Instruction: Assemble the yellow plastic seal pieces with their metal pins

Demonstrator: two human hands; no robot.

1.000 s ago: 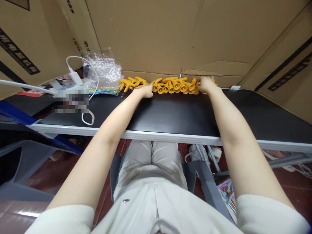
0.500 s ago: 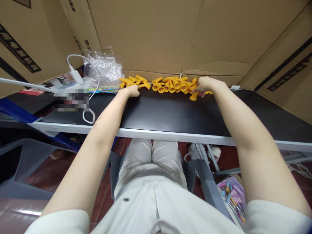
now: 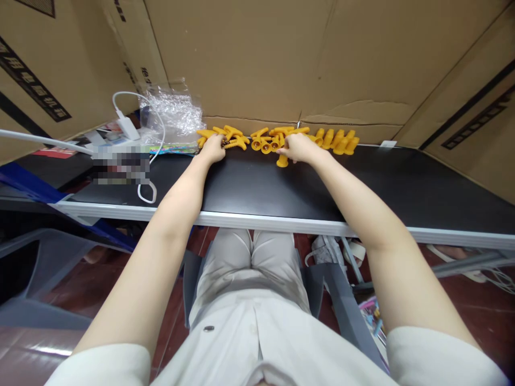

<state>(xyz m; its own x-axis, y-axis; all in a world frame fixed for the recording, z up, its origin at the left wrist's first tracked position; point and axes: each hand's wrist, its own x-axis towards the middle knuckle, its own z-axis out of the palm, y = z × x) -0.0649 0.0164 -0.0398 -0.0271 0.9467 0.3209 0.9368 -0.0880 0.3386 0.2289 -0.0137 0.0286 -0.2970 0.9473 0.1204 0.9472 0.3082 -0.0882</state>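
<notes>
Several yellow plastic pieces lie along the back of the black table (image 3: 257, 187). My right hand (image 3: 300, 148) is closed on a yellow flared piece (image 3: 282, 161), its wide end facing down near the table. Next to it, more yellow flared pieces (image 3: 265, 146) lie with their round open ends toward me. Curled among the yellow branched pieces (image 3: 237, 140) at the left is my left hand (image 3: 215, 148). Its fingertips are closed, but what they pinch is hidden. To the right, several yellow flared pieces (image 3: 346, 143) sit side by side in a row.
Cardboard walls (image 3: 261, 59) stand behind and beside the table. At the left are crumpled clear plastic bags (image 3: 173, 112), a white cable (image 3: 148, 193) and a white plug (image 3: 127, 127). A pale metal edge (image 3: 273, 222) runs along the table's front.
My right hand has moved left from the right end of the row and now holds a flared piece there. My left hand has shifted slightly back and left, fingers curling in.
</notes>
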